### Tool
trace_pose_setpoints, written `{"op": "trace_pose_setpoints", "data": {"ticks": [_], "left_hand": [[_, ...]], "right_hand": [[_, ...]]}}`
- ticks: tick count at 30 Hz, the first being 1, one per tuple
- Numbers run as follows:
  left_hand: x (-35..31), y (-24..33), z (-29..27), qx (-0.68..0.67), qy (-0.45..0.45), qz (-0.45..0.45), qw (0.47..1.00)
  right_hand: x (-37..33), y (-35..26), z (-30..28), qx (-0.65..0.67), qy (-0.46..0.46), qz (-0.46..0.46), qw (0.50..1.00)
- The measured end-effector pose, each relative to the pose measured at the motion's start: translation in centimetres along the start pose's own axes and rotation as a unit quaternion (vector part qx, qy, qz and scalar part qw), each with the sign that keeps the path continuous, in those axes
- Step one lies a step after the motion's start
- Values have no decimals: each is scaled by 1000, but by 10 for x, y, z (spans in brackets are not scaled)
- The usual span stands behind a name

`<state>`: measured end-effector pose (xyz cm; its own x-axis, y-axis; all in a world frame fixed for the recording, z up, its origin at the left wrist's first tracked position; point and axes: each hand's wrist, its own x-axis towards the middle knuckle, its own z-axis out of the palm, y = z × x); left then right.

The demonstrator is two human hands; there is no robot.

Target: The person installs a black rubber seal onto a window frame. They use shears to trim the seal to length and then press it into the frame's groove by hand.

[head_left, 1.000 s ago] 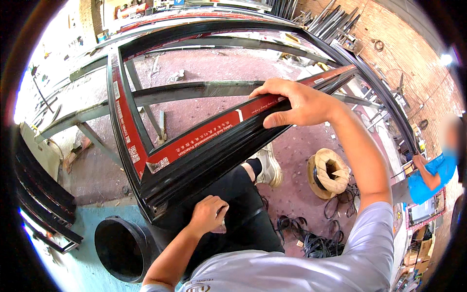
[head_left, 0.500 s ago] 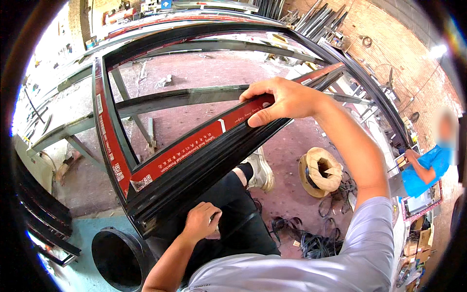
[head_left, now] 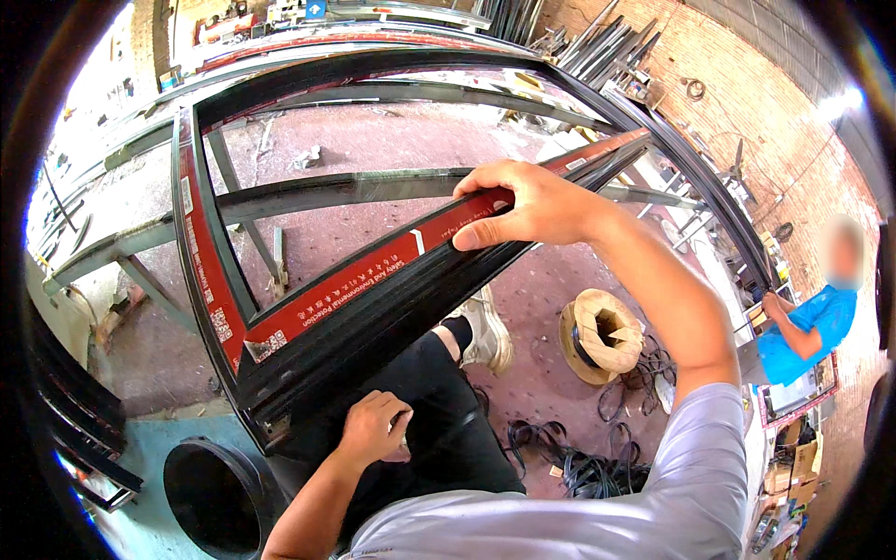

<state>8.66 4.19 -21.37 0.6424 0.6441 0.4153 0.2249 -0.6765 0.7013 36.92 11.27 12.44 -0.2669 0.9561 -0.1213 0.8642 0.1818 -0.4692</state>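
A large black metal frame (head_left: 345, 322) with red protective film (head_left: 373, 273) along its bars rests in front of me. My right hand (head_left: 523, 201) grips the near bar from above, thumb on the near side and fingers over the far edge. Low and nearer my body, my left hand (head_left: 376, 427) is curled closed above my dark trousers, apart from the frame. Its fingers hide most of whatever it may hold; a small pale bit shows beside them.
Grey support beams (head_left: 345, 191) run beneath the frame. A black round bin (head_left: 215, 495) stands at lower left, with curved black profiles (head_left: 75, 397) beyond. To the right are a wooden spool (head_left: 602, 336), tangled black strips (head_left: 597, 462) and a person in blue (head_left: 810, 322).
The whole view has shifted slightly, with the scene sliding a little left. My right hand keeps its hold on the frame bar and my left hand stays curled.
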Motion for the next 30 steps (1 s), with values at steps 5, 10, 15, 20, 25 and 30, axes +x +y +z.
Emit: {"op": "trace_pose_setpoints", "data": {"ticks": [5, 10, 15, 20, 25, 30], "left_hand": [[-1, -1, 0, 15, 6, 2, 1000], [-4, 0, -3, 22, -5, -7, 1000], [1, 1, -2, 13, -15, -6, 1000], [4, 3, 1, 20, -26, -7, 999], [7, 11, -1, 24, -22, -1, 999], [10, 9, 4, 17, -27, 3, 999]], "right_hand": [[0, 14, -3, -44, 32, -74, 996], [3, 31, -15, -22, -10, -54, 998], [3, 41, -11, 1, 0, -76, 997], [6, 32, -14, -1, -9, -69, 998], [4, 46, -26, 20, -33, -57, 998], [0, 55, -22, 9, -8, -70, 997]]}}
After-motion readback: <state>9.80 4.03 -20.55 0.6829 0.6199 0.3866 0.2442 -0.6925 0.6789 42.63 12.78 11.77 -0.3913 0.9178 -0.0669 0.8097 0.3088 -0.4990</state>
